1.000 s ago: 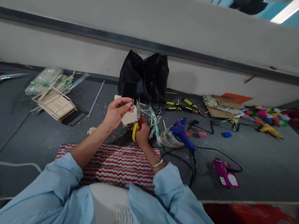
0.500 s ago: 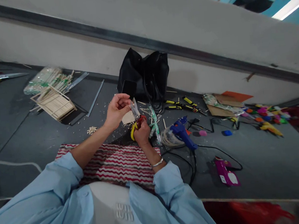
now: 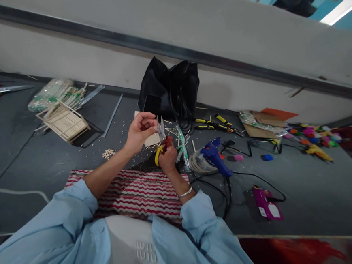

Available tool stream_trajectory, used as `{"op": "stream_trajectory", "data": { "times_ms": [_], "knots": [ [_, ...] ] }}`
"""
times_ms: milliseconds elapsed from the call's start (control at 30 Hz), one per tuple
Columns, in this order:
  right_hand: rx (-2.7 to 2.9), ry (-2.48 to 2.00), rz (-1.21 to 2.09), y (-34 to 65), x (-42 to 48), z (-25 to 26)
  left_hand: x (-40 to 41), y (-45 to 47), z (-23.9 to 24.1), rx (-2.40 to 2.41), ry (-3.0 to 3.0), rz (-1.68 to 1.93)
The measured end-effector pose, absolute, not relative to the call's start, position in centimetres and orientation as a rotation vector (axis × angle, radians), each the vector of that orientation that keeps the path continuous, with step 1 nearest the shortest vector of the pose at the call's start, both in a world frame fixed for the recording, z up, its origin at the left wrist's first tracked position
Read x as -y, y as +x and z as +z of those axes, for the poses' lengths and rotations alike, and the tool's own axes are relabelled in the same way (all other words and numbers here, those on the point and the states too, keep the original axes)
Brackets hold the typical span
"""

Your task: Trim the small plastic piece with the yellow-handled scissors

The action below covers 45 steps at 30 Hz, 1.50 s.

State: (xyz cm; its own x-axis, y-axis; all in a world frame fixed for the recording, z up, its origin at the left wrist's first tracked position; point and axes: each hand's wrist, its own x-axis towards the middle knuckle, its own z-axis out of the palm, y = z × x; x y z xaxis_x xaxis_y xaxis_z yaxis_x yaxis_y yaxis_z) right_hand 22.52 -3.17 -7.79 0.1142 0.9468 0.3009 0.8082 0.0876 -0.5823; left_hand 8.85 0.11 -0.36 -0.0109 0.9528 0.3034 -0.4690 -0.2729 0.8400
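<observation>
My right hand (image 3: 168, 157) is wrapped round the handles of scissors (image 3: 161, 130) with red and yellow grips, blades pointing up and away from me. Close to the blades, my left hand (image 3: 141, 130) has thumb and fingers pinched together; whatever lies between the fingertips is too small to make out. Under the hands is a pale flat piece (image 3: 152, 139), partly hidden, with small cut bits around it. Left of my left forearm lies a little heap of cut stick pieces (image 3: 108, 153). A striped cloth (image 3: 138, 192) lies below both forearms.
A frame of thin sticks (image 3: 65, 122) rests by a bag of sticks (image 3: 49, 95) at left. A black bag (image 3: 152, 83) with a phone (image 3: 152, 104) stands behind. To the right are pliers (image 3: 213, 124), a blue glue gun (image 3: 216, 157) with cords and colourful pompoms (image 3: 312, 133).
Both hands have shifted slightly to the right together with the scissors. The scissor blades show a little further apart. The things on the table stay where they were.
</observation>
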Motion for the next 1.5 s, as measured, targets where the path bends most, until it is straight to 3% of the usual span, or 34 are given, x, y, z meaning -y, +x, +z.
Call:
{"op": "stream_trajectory", "data": {
  "times_ms": [867,1500],
  "knots": [
    [1.701,-1.769,0.264,22.3,3.1,-7.4,-0.2,9.0,-1.0,-0.696,1.028,1.626],
    [1.745,-1.714,0.037,22.5,3.0,-8.1,-1.4,6.6,0.1,-0.644,1.251,1.376]
  ]
}}
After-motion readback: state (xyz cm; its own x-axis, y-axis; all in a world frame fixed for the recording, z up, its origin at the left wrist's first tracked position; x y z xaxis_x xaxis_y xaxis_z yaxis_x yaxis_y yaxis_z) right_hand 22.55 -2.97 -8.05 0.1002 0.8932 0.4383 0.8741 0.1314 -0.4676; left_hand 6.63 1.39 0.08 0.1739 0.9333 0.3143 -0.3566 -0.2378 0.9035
